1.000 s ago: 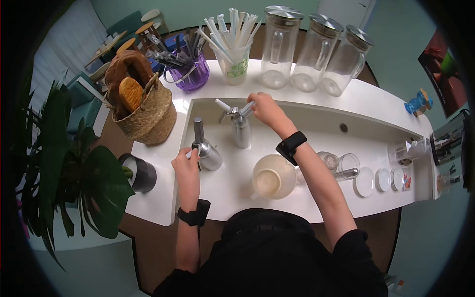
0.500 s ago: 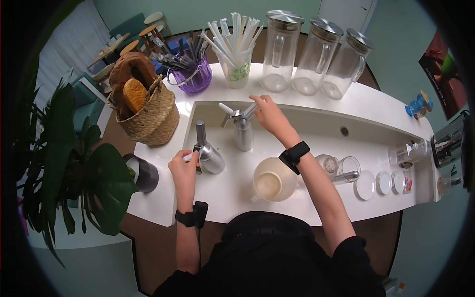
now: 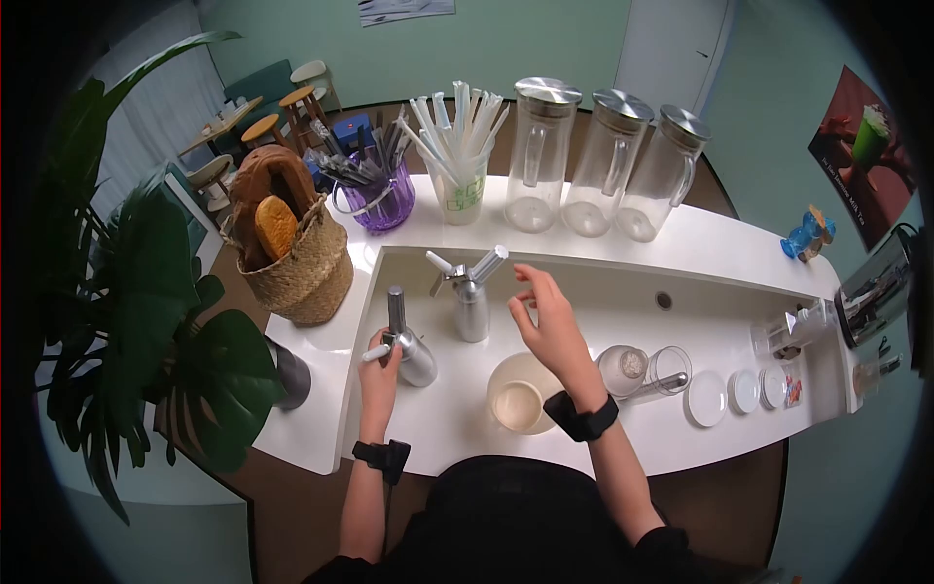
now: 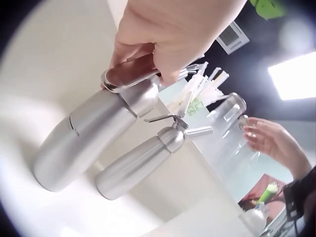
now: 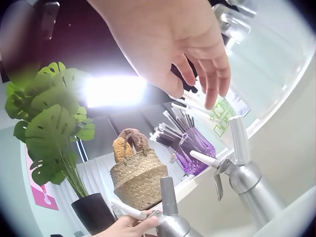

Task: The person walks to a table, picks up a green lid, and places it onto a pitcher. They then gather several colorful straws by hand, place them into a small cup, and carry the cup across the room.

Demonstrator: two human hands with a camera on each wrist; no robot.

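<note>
Two silver whipped cream dispensers stand in the white recessed counter. My left hand (image 3: 377, 387) grips the head of the nearer dispenser (image 3: 418, 364); in the left wrist view its fingers wrap the lever beneath the palm. A grey upright tube and a white nozzle stick out of that head. The farther dispenser (image 3: 473, 313) stands upright behind it, untouched, with its white nozzle pointing left and its side tube right. My right hand (image 3: 550, 326) hovers right of the farther dispenser, fingers loosely bent and holding nothing. Below it sits a cream-coloured translucent jug (image 3: 503, 378), partly covered by the right wrist.
Straws in a cup (image 3: 465, 195), a purple bucket (image 3: 384, 202) and lidded glass pitchers (image 3: 533, 190) line the back ledge. A bread basket (image 3: 309, 277) and a plant (image 3: 146, 321) stand left. Glass vessels (image 3: 623, 372) and white plates (image 3: 706, 399) lie right.
My right hand has left the farther dispenser's side tube and drawn back toward me and to the right. My left hand keeps hold of the nearer dispenser. The head view has tilted up.
</note>
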